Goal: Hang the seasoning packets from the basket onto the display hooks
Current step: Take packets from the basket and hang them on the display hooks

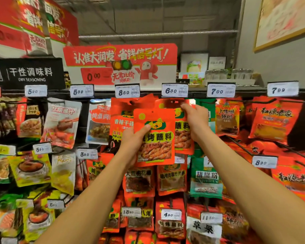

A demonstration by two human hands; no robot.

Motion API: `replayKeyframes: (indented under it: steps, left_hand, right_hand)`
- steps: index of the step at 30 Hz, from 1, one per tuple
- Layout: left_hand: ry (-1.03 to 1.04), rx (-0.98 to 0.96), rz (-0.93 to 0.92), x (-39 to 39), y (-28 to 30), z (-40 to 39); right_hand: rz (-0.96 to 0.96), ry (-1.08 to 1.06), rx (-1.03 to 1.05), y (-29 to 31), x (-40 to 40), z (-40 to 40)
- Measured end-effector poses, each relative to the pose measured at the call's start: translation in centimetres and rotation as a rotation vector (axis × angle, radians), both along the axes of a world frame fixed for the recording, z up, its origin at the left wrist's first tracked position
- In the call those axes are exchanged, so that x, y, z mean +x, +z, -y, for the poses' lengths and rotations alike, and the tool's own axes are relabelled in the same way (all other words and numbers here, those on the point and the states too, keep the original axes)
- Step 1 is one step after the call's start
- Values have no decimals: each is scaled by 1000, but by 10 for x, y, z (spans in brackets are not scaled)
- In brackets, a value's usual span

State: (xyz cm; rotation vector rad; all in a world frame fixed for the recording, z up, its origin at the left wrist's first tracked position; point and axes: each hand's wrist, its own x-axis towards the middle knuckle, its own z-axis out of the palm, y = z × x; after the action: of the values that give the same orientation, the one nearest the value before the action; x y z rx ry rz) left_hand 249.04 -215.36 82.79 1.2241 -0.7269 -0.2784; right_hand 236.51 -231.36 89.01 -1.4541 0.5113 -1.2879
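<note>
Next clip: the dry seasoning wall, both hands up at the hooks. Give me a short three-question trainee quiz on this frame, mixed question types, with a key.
1. True or false: the left hand holds an orange packet clear of the hooks.
2. Which price tag sits just above the right hand? A) 5.90 B) 6.80 C) 8.90
3. Fill in: the right hand's fingers pinch the top of a hanging ____.

Key
1. True: it is gripped at its left edge, in front of the hanging rows.
2. B.
3. Packet, matching the one the left hand holds.

Hook rack point(250, 92) hung with packets point(269, 120)
</note>
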Motion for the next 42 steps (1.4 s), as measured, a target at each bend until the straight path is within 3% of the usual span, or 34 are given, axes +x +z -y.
replayKeyframes:
  steps: [11, 18, 28, 42]
  left_hand:
    - [45, 14, 73, -5, 14, 18]
    - [76, -7, 110, -24, 36, 46]
    - [184, 34, -17, -30, 47, 71]
    - [292, 92, -4, -25, 64, 79]
  right_hand:
    - [-126, -12, 31, 0, 8, 14]
    - [8, 190, 82, -9, -1, 26]
    - [-148, -18, -51, -7, 4, 32]
    - [-188, -139, -157, 3, 9, 28]
